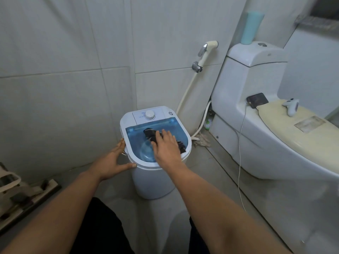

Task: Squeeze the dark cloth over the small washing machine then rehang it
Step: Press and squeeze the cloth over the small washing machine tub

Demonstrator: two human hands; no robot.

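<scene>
A small white washing machine [157,178] with a blue see-through lid stands on the floor against the tiled wall. A dark cloth [149,133] lies bunched on top of the lid. My right hand [167,147] rests flat on the cloth, fingers spread, covering its near part. My left hand [114,160] is open and cups the machine's left rim, thumb touching the front edge.
A white toilet [256,114] stands to the right, with a dark phone [256,100] on a cable and a white controller [291,106] on its lid. A bidet sprayer [207,49] hangs on the wall behind. A floor tool [25,197] lies at the left.
</scene>
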